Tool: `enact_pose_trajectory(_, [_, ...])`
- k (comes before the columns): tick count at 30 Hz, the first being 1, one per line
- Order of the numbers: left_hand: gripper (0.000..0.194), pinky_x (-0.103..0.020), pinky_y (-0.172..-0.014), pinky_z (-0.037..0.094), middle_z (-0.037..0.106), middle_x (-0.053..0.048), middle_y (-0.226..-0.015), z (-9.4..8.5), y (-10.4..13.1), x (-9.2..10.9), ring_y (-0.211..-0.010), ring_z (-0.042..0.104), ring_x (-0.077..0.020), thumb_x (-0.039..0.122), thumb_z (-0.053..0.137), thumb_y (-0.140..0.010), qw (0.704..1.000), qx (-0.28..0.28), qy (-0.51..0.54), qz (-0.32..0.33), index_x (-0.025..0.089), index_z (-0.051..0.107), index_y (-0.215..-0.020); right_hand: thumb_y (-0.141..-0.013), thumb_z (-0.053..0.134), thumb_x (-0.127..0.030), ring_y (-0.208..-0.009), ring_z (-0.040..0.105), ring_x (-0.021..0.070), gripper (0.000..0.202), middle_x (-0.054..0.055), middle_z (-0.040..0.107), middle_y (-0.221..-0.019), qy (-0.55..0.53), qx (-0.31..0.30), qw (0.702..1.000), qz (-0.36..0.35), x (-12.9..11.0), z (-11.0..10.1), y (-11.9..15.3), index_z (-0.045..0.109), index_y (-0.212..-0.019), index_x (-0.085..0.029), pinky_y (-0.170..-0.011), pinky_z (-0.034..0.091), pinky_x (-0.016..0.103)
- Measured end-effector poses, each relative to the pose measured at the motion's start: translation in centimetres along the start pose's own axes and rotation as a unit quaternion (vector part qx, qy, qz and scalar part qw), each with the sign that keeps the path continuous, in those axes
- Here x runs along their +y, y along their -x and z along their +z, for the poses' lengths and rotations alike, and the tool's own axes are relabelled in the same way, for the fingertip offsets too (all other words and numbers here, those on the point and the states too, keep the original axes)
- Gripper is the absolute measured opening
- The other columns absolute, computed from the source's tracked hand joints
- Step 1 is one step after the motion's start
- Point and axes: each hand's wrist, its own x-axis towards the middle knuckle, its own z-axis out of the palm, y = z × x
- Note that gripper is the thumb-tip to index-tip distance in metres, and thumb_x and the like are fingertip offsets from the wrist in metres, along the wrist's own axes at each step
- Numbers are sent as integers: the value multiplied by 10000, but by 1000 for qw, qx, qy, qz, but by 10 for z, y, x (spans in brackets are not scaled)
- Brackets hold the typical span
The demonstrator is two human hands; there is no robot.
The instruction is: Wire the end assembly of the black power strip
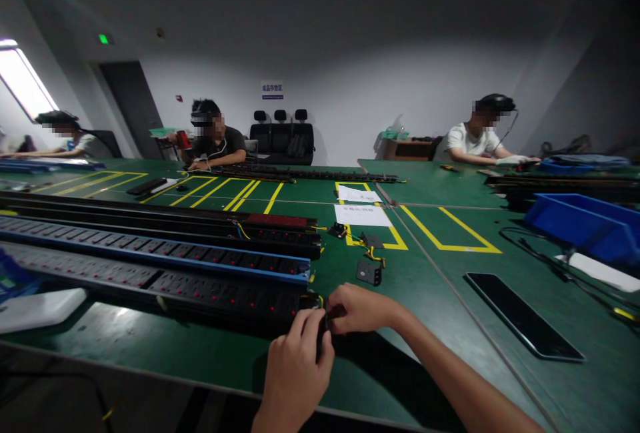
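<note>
A long black power strip [225, 291] with a row of sockets and small red switches lies in front of me, its right end at my hands. My left hand [299, 365] is closed around a black end cap [321, 334] at that end. From the far side my right hand [357, 309] pinches the same cap, its fingertips partly hidden. A yellow-green wire [320, 301] shows between the strip and the cap. Beyond my right hand lies a loose black end plate [369, 273], and further back another end plate [373, 241] has yellow-green wires attached.
Behind lie a blue-edged power strip [200, 253] and more black strips [150, 216]. A phone [523, 316] rests at right, near black cables [550, 259] and a blue bin [590, 226]. Paper sheets [363, 215] lie mid-table. Several people sit at the far side.
</note>
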Motion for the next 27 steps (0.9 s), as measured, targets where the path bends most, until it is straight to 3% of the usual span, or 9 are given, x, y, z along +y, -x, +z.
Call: enact_pose_trajectory(27, [289,-266,-627,579,699,-89,-1082,-1,0,0,-792,723,-189,228,465,-922,1000,-5,1,2,207,603,-1175,-756,648,-196,-540,442,75,110,-38,575,-611,1,-4,1000,-22,2,0,0,732,-766,-126,-521,305,195])
